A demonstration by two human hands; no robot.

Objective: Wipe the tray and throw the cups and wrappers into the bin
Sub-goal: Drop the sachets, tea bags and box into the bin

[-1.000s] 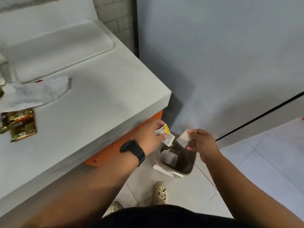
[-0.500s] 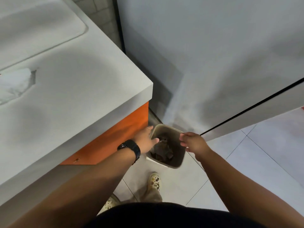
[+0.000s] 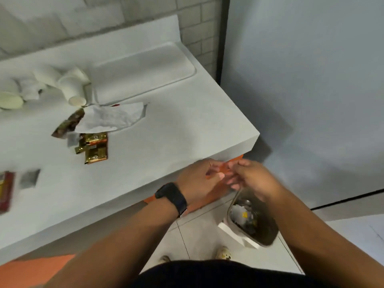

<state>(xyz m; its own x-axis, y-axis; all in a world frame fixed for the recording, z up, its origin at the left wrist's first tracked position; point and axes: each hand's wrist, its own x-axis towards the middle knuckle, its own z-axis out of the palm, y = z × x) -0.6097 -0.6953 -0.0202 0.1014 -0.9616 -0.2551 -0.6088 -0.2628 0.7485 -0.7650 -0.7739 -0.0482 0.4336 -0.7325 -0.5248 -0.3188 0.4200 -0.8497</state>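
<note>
My left hand (image 3: 198, 179) and my right hand (image 3: 252, 179) are close together at the counter's front corner, above the small bin (image 3: 268, 231) on the floor. Both hands are empty, fingers loosely spread and blurred. The bin holds white and yellow wrappers. On the grey counter (image 3: 176, 132) lie gold wrappers (image 3: 94, 148), a brown wrapper (image 3: 68, 123), a crumpled white tissue (image 3: 112, 119), a grey sachet (image 3: 29, 178) and a red wrapper (image 3: 5, 190) at the left edge. Several white paper cups (image 3: 71, 85) lie tipped over at the back left. The pale tray (image 3: 145, 71) sits at the back.
An orange cabinet front (image 3: 234, 163) runs under the counter. A grey wall panel (image 3: 301, 90) stands to the right. My feet (image 3: 223, 253) are on the tiled floor beside the bin. A tiled wall backs the counter.
Both hands dropped their wrappers into the bin, then rose from its rim to counter-edge height. My view swung back up and left onto the counter.
</note>
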